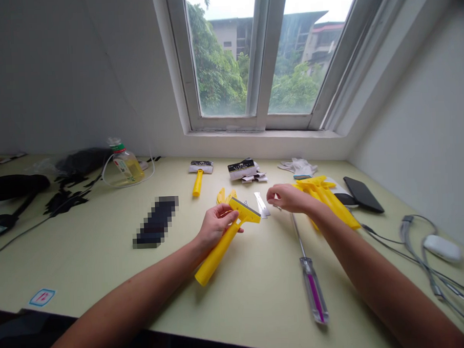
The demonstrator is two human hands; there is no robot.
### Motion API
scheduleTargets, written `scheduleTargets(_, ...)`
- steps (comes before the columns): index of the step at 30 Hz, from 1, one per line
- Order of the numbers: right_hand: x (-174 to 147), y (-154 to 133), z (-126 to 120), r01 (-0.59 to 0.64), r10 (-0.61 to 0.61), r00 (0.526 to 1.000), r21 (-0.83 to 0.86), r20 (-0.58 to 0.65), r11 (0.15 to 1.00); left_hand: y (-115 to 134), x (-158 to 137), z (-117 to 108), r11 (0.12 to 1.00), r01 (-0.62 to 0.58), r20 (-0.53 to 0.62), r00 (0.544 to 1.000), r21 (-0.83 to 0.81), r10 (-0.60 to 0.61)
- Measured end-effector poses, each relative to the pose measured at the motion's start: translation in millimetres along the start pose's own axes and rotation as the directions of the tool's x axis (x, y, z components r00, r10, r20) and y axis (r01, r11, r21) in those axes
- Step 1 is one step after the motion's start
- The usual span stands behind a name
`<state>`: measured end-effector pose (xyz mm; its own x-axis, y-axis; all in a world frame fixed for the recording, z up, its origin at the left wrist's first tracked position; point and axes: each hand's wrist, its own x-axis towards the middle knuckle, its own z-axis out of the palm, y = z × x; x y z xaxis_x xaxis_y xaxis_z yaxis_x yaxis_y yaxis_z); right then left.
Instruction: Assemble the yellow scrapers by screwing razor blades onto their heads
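My left hand grips a yellow scraper near its head, which carries a flat grey strip along the edge; its handle slants down toward me. Just above the table, my right hand has its fingers curled together at the tips, and whatever they pinch is too small to make out. Small metal pieces, perhaps screws, lie below those fingertips. Between the hands are flat metal blades. Yellow plastic pieces sit behind the held scraper. A screwdriver with a clear and purple handle points away from me, under my right wrist.
Several yellow scrapers are piled at right, near a black phone-like slab, cables and a white case. A packaged scraper, card packaging and white gloves lie at the back. Left stands a bottle of yellow liquid.
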<state>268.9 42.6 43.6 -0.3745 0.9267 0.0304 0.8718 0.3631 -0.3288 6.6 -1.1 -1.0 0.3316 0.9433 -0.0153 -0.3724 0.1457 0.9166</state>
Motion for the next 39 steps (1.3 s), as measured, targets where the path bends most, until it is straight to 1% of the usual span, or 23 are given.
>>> scheduleTargets(2,-6,-22,-12,0.051,-0.050,0.998,0.039,-0.048,0.998,-2,-1,1,1.000,0.002,-0.006,1.000,-0.011,-0.002)
scheduleTargets(4,-12,-48,-19,0.180,-0.170,0.977,0.071,-0.128,0.981,-4,-2,1,1.000,0.004,-0.009,1.000,-0.014,-0.004)
scheduleTargets(6,-17,-72,-19,0.303,-0.289,0.942,0.060,-0.173,0.951,-5,-3,2,1.000,0.001,-0.006,1.000,-0.017,-0.001)
scheduleTargets(8,-19,-87,-13,0.363,-0.354,0.919,0.021,-0.175,0.932,-5,-4,3,1.000,-0.008,-0.001,1.000,-0.024,0.008)
scheduleTargets(10,-19,-94,-6,0.381,-0.378,0.911,-0.013,-0.164,0.924,-6,-5,4,1.000,-0.015,0.006,1.000,-0.021,0.015)
scheduleTargets(13,-17,-93,1,0.401,-0.402,0.900,-0.038,-0.167,0.915,-4,-7,4,1.000,-0.023,0.028,0.999,0.012,0.022)
scheduleTargets(20,-16,-92,0,0.465,-0.475,0.864,-0.097,-0.169,0.880,0,-8,5,0.997,-0.051,0.037,0.998,0.061,0.049)
scheduleTargets(23,-17,-95,2,0.445,-0.464,0.867,-0.134,-0.181,0.885,1,-8,6,0.995,-0.072,0.025,0.997,0.074,0.070)
scheduleTargets(26,-17,-97,5,0.388,-0.406,0.890,-0.124,-0.209,0.913,1,-9,6,0.992,-0.094,0.033,0.995,0.087,0.092)
scheduleTargets(30,-16,-96,5,0.309,-0.297,0.930,0.023,-0.219,0.951,0,-11,3,0.989,-0.119,0.071,0.991,0.092,0.113)
scheduleTargets(32,-16,-93,4,0.248,-0.221,0.954,0.120,-0.203,0.961,0,-12,3,0.988,-0.125,0.093,0.989,0.087,0.117)
scheduleTargets(34,-15,-90,3,0.204,-0.170,0.971,0.212,-0.169,0.956,0,-13,4,0.990,-0.115,0.117,0.987,0.082,0.105)
scheduleTargets(37,-15,-87,0,0.203,-0.177,0.978,0.315,-0.110,0.927,0,-13,7,0.995,-0.073,0.140,0.988,0.065,0.064)
scheduleTargets(39,-15,-86,-5,0.216,-0.198,0.976,0.344,-0.087,0.914,0,-13,9,0.999,-0.039,0.122,0.992,0.034,0.035)
